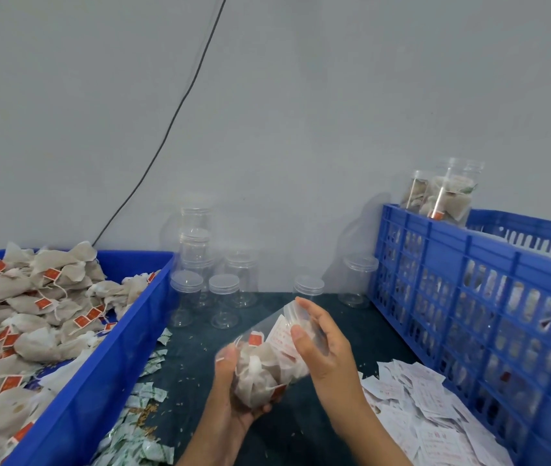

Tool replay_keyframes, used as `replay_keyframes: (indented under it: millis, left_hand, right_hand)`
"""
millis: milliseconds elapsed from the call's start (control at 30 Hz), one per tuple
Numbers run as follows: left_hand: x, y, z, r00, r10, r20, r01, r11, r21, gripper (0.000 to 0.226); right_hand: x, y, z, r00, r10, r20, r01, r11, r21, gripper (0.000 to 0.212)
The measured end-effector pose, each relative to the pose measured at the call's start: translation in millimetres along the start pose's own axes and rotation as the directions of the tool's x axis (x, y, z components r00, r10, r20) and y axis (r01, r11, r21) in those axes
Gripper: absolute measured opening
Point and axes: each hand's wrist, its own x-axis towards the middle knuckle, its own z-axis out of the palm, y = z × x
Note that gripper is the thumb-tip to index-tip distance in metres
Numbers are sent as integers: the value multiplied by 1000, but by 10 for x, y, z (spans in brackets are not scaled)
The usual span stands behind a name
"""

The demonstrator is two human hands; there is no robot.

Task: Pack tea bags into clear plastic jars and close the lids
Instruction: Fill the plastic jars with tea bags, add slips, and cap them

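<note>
L hand (234, 395) cups the base of a clear plastic jar (272, 361), fingers curled round its lower end, thumb up the near side. Jar is tilted, mouth end pointing up and away, packed w/ tea bags (260, 368); a red tag and a white printed slip show through the wall. R hand (321, 344) is at the jar's upper end, fingers and thumb curled round the lid (296, 309) – grasping it, motion-blurred, can't tell how far the lid is seated.

Beyond the fingertips: empty lidded jars (223, 297) standing on the dark tabletop (197, 361) by the wall, some stacked. L of the L hand: solid blue bin (106, 364) heaped w/ loose tea bags (32, 314), red tags on strings. Between that bin and the L wrist: green-and-white sachets (139, 442) scattered. R of the R wrist: pile of white paper slips (428, 408), touching a blue slotted crate (469, 297) w/ filled jars (442, 196) on top at its far corner.
</note>
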Motion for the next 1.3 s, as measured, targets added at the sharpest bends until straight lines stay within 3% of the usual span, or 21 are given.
replay_keyframes:
  millis: [300, 467, 567, 633, 700, 800, 900, 1067, 1300]
  left_hand:
    - [26, 56, -28, 994, 107, -16, -107, 994, 23, 58]
    - [37, 46, -51, 996, 89, 2, -89, 995, -45, 55]
    - [60, 33, -87, 997, 79, -10, -79, 995, 53, 43]
    - [56, 57, -100, 991, 134, 24, -135, 944, 300, 58]
    - [9, 85, -73, 983, 165, 76, -180, 815, 550, 87]
    - [-33, 107, 24, 944, 301, 133, -303, 636, 710, 92]
    - [-4, 179, 252, 913, 340, 226, -392, 576, 717, 93]
    - [111, 455, 788, 883, 399, 248, -440, 516, 735, 88]
    - [353, 678, 1717, 862, 379, 338, -503, 556, 662, 83]
  right_hand:
    - [-49, -71, 11, 997, -71, -16, 70, 996, -50, 48]
    - [19, -205, -9, 996, -13, 84, 21, 995, -102, 40]
    - [77, -320, -96, 994, 1, 107, 15, 988, -152, 45]
    - [116, -432, -153, 996, -2, 92, 21, 978, -209, 51]
    - [150, -559, -207, 996, -6, 88, 32, 957, -289, 58]
    - [200, -762, -283, 996, -1, 94, 37, 923, -383, 66]
    - [263, -943, -369, 993, 5, 119, 46, 905, -422, 69]
    - [397, -1350, -571, 991, -16, 130, 73, 889, -452, 73]
    - [694, -2025, -1298, 991, -1, 136, 77, 829, -554, 85]
